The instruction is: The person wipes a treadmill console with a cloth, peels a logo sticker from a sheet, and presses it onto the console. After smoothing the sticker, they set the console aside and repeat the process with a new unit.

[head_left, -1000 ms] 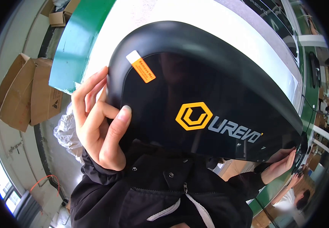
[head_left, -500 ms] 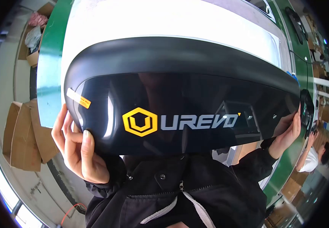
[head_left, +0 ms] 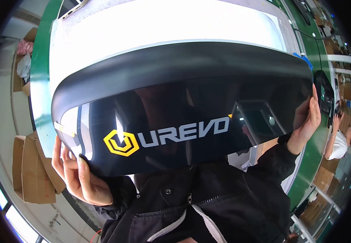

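I hold a long, glossy black cover panel point(head_left: 183, 97) between both hands, its face toward me. A yellow hexagon logo point(head_left: 121, 142) and grey UREVO lettering point(head_left: 185, 133) mark the face, and a small sticker point(head_left: 65, 128) sits near its left end. My left hand point(head_left: 80, 178) grips the lower left corner, thumb in front and the other fingers at the edge and partly behind. At the right end, my right hand point(head_left: 306, 123) is closed around the edge, its thumb hidden from view. The panel tilts, with the left end lower.
Beyond the panel lies a bright white surface point(head_left: 163, 22) on a green-edged bench point(head_left: 42, 93). A phone-like object point(head_left: 72, 9) rests at its upper left. Cardboard boxes point(head_left: 34, 170) stand at left. Another person point(head_left: 339, 141) works at far right.
The panel has tilted, its left end dropping and shifting left along with my left hand. My right hand keeps its hold and sits slightly higher. The view has turned a little too.
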The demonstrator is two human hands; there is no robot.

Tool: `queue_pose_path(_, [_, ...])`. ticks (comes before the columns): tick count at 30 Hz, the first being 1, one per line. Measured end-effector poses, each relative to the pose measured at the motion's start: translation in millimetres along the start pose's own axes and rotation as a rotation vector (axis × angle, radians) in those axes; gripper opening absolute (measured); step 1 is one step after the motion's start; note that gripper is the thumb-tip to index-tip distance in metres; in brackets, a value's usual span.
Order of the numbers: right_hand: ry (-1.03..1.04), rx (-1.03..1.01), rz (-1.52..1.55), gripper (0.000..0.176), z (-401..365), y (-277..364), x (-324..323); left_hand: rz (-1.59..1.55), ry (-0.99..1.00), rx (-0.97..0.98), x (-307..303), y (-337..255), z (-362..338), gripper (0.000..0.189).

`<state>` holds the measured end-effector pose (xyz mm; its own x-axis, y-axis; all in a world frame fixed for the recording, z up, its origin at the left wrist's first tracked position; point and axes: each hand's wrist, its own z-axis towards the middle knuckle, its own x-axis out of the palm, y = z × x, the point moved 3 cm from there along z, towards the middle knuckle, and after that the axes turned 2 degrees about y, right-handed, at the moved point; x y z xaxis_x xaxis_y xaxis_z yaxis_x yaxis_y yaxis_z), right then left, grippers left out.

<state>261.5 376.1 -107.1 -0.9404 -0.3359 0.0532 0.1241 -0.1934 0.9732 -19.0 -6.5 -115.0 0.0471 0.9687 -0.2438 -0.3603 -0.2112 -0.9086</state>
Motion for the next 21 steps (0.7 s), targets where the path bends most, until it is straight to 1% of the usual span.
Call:
queue_pose_path(3, [-0.084, 0.01, -0.001, 0.017, -1.4, 5.0, 12.7, -0.007, -0.017, -0.015, 0.6, 1.3, -1.0, 0.021])
queue_pose_path(4, [-0.081, 0.007, -0.018, 0.015, -1.2, 4.1, 9.8, 0.022, -0.023, -0.025, -0.6, 1.6, -1.5, 0.023])
queue_pose_path(6, [-0.074, -0.002, -0.052, 0.011, 0.2, 2.9, 4.0, 0.044, -0.029, 0.023, 2.7, -2.5, -0.9, 0.023])
queue_pose_path(7, [-0.101, -0.008, -0.105, 0.011, 0.0, 3.7, 6.0, 0.012, -0.035, 0.016, 3.2, -1.3, -0.5, 0.022])
queue_pose_path(8, [-0.092, -0.007, -0.105, 0.011, 0.3, 3.4, 5.1, -0.021, 0.042, 0.061, -3.6, 4.8, -1.3, 0.018])
queue_pose_path(10, [-0.073, -0.004, -0.102, 0.012, 1.0, 2.0, 2.5, 0.033, 0.033, 0.083, -4.1, 5.7, -1.1, 0.018])
queue_pose_path(11, [-0.082, -0.014, -0.12, 0.012, 0.5, 3.4, 5.3, -0.013, 0.047, 0.081, -3.1, 6.1, -1.2, 0.018])
queue_pose_path(12, [-0.071, -0.021, -0.131, 0.012, 0.7, 4.0, 6.2, -0.027, 0.078, 0.069, -7.3, 9.4, 0.4, 0.02])
queue_pose_path(15, [-0.052, -0.038, -0.191, 0.013, 2.1, 5.4, 8.6, -0.055, 0.064, 0.024, -4.7, 8.6, 1.1, 0.026])
queue_pose_path(18, [-0.04, -0.042, -0.184, 0.014, 3.8, 5.6, 13.6, -0.002, 0.074, 0.059, -5.9, 10.2, 5.3, 0.026])
queue_pose_path(19, [-0.021, -0.037, -0.19, 0.015, 5.8, 2.5, 11.3, 0.028, 0.107, 0.077, -9.1, 14.1, 7.2, 0.026])
queue_pose_path(21, [-0.002, -0.029, -0.237, 0.016, 6.6, 3.1, 12.8, 0.043, 0.112, 0.061, -8.9, 15.3, 7.7, 0.027])
